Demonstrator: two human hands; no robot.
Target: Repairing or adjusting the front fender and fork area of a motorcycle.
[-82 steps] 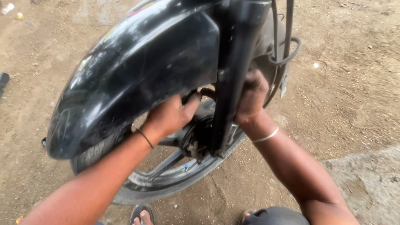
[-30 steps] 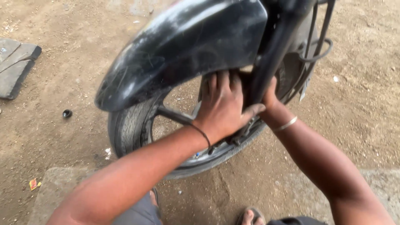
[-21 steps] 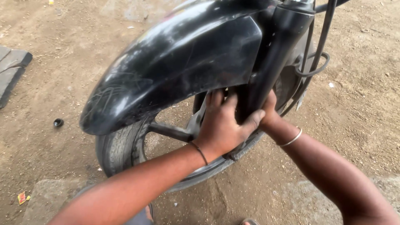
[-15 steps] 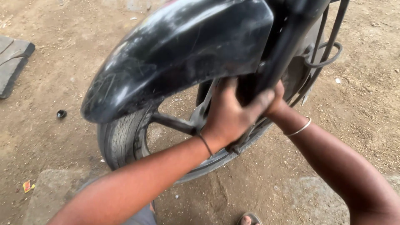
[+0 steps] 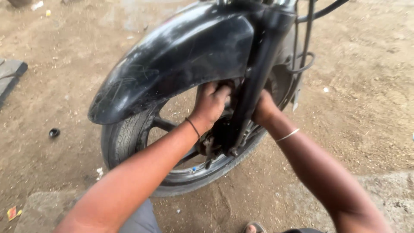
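A motorcycle's front wheel (image 5: 129, 138) stands on dirt under a black mudguard (image 5: 181, 56). A black fork leg (image 5: 254, 86) runs down to the wheel hub (image 5: 215, 144). My left hand (image 5: 211, 103) reaches in under the mudguard on the near side of the fork, fingers curled around a part there that is mostly hidden. My right hand (image 5: 264, 110) is behind the fork leg on the other side, largely hidden, pressed against the fork. A thin band circles each wrist.
Black cables (image 5: 304, 47) loop down beside the fork. A small black cap (image 5: 54, 132) lies on the dirt at left, and a dark flat slab (image 5: 10, 77) sits at the left edge. Stone blocks (image 5: 43, 209) lie near my knees.
My left hand has slid up from the hub area to just under the mudguard. The view has shifted, and the right hand is more hidden behind the fork.
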